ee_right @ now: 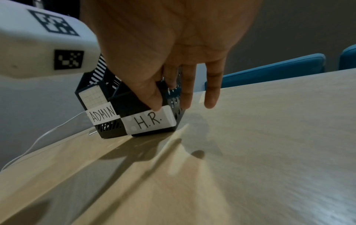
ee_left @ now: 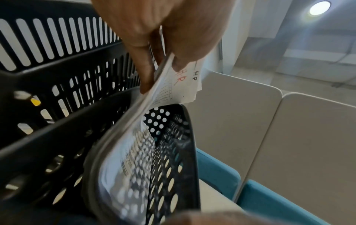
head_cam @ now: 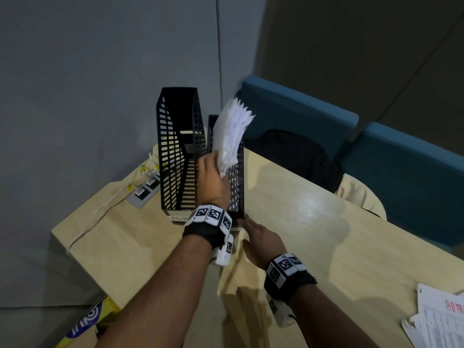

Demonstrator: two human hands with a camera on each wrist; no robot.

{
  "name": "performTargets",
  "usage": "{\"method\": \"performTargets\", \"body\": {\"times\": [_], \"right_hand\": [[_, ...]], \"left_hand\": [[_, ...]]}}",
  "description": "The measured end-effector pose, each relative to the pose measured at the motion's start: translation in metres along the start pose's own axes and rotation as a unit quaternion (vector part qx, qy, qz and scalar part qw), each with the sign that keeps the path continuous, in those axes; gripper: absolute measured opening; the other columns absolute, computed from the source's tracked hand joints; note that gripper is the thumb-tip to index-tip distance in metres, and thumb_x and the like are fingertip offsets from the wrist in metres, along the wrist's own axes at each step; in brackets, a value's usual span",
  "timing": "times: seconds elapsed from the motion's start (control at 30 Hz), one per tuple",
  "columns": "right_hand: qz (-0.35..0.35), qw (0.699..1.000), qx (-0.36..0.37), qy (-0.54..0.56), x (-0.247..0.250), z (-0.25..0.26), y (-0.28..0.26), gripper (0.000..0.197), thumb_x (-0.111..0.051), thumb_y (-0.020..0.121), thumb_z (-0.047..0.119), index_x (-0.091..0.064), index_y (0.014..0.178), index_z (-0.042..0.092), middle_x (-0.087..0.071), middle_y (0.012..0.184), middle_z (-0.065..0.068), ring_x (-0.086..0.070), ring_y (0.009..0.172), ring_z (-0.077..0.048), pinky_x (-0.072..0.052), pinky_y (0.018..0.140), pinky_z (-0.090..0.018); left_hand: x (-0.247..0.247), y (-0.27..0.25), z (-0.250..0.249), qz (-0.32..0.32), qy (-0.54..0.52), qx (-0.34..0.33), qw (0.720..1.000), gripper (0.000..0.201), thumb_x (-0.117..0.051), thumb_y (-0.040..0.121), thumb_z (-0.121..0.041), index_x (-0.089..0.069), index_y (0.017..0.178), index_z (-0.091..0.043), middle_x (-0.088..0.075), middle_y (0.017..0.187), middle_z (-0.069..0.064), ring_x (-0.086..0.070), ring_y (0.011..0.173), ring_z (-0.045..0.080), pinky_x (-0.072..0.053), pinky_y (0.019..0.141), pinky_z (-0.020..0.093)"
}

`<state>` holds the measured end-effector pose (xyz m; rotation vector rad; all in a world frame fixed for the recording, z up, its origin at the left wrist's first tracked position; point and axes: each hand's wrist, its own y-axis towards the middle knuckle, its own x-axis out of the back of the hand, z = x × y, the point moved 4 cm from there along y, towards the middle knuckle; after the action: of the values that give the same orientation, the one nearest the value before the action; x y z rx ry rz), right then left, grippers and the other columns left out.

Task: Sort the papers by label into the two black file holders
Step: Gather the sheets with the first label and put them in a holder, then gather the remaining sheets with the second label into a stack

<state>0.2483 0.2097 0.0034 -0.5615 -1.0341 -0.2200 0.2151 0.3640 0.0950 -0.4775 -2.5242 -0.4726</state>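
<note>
Two black file holders stand at the table's far left corner. The slotted one [head_cam: 179, 146] carries an ADMIN label [ee_right: 103, 115]. The one with round holes [head_cam: 238, 187] carries an H.R. label [ee_right: 149, 121]. My left hand [head_cam: 216, 162] pinches a thick stack of white papers [head_cam: 232, 134], whose lower end sits inside the H.R. holder [ee_left: 173, 152]. Red "HR" writing shows on the stack [ee_left: 134, 137] near my left hand [ee_left: 163, 73]. My right hand [head_cam: 247, 219] grips the H.R. holder's front right corner [ee_right: 170, 105], thumb on the front face, fingers along the side wall.
A loose pile of papers [head_cam: 442, 320] with red writing lies at the table's near right edge. A socket panel [head_cam: 145, 192] and white cable [head_cam: 100, 212] sit left of the holders. Blue chairs [head_cam: 296, 109] and a black bag [head_cam: 293, 151] are beyond the table.
</note>
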Motion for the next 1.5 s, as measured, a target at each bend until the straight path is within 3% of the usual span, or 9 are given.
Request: {"method": "performTargets", "body": {"times": [0.43,0.6,0.7,0.83,0.97,1.1,1.17,1.3,1.5], "right_hand": [[0.023,0.998,0.036,0.043,0.000,-0.011,-0.012,0.076,-0.050,0.092,0.011,-0.012,0.149,0.043,-0.006,0.160,0.018,-0.043,0.133,-0.021,-0.051,0.090,-0.038],[-0.018,0.994,-0.021,0.104,0.009,-0.059,-0.066,0.054,-0.049,0.096,0.020,-0.032,0.146,0.034,-0.031,0.155,0.011,-0.043,0.133,-0.017,-0.042,0.105,-0.036],[-0.073,0.981,-0.118,0.136,0.013,-0.123,-0.129,0.041,-0.050,0.095,0.021,-0.050,0.136,0.028,-0.054,0.138,0.001,-0.051,0.123,-0.020,-0.041,0.101,-0.034],[-0.185,0.920,-0.298,0.173,0.011,-0.229,-0.253,0.036,-0.055,0.092,0.020,-0.058,0.128,0.022,-0.060,0.129,-0.007,-0.053,0.120,-0.025,-0.039,0.098,-0.031],[-0.305,0.794,-0.498,0.168,-0.008,-0.311,-0.406,0.033,-0.060,0.087,0.012,-0.063,0.119,0.016,-0.061,0.123,-0.013,-0.052,0.118,-0.033,-0.042,0.097,-0.038],[-0.295,0.702,-0.629,0.157,-0.048,-0.348,-0.532,0.037,-0.065,0.085,0.018,-0.061,0.122,0.019,-0.055,0.131,-0.013,-0.047,0.120,-0.036,-0.043,0.098,-0.045],[-0.252,0.720,-0.615,0.200,-0.068,-0.353,-0.554,0.044,-0.067,0.085,0.025,-0.057,0.128,0.022,-0.051,0.136,-0.010,-0.048,0.121,-0.032,-0.044,0.099,-0.043],[-0.098,0.847,-0.503,0.144,-0.099,-0.340,-0.540,0.053,-0.053,0.093,0.025,-0.040,0.144,0.028,-0.025,0.157,-0.006,-0.031,0.138,-0.029,-0.030,0.112,-0.041],[-0.088,0.906,-0.390,0.138,-0.093,-0.327,-0.512,0.065,-0.063,0.084,0.017,-0.037,0.144,0.024,-0.031,0.146,-0.004,-0.042,0.125,-0.025,-0.041,0.097,-0.028]], "left_hand": [[-0.028,-0.040,0.020,0.190,0.061,-0.027,0.979,0.095,-0.085,0.063,-0.010,-0.035,0.143,-0.019,-0.029,0.145,0.003,-0.031,0.134,0.017,-0.027,0.109,0.019],[-0.039,-0.078,-0.022,0.114,0.057,-0.152,0.980,0.066,-0.077,0.076,-0.026,-0.048,0.135,-0.014,-0.039,0.142,0.008,-0.031,0.136,0.023,-0.025,0.113,0.028],[-0.075,-0.132,-0.042,0.192,0.037,-0.183,0.964,0.043,-0.067,0.086,-0.022,-0.055,0.127,-0.014,-0.044,0.137,0.005,-0.039,0.130,0.021,-0.028,0.109,0.026],[-0.132,-0.224,-0.054,0.392,0.023,-0.182,0.901,0.027,-0.062,0.090,-0.017,-0.060,0.117,-0.020,-0.043,0.134,-0.004,-0.045,0.124,0.016,-0.036,0.103,0.026],[-0.173,-0.322,-0.065,0.544,0.047,-0.175,0.819,0.026,-0.060,0.089,-0.016,-0.060,0.114,-0.022,-0.049,0.126,-0.005,-0.057,0.104,0.014,-0.040,0.090,0.020],[-0.198,-0.402,-0.070,0.613,0.102,-0.127,0.773,0.036,-0.059,0.090,-0.016,-0.056,0.125,-0.011,-0.052,0.126,0.009,-0.056,0.111,0.023,-0.040,0.097,0.025],[-0.206,-0.427,-0.079,0.611,0.095,-0.092,0.780,0.045,-0.062,0.089,-0.017,-0.050,0.131,-0.008,-0.045,0.132,0.010,-0.053,0.117,0.024,-0.041,0.101,0.031],[-0.222,-0.459,-0.101,0.558,0.133,-0.041,0.818,0.067,-0.062,0.088,-0.041,-0.038,0.138,-0.004,-0.036,0.139,0.012,-0.045,0.126,0.030,-0.039,0.104,0.038],[-0.232,-0.476,-0.119,0.481,0.220,-0.036,0.848,0.082,-0.075,0.074,-0.048,-0.037,0.133,-0.005,-0.031,0.136,0.014,-0.035,0.127,0.033,-0.041,0.098,0.045]]}}
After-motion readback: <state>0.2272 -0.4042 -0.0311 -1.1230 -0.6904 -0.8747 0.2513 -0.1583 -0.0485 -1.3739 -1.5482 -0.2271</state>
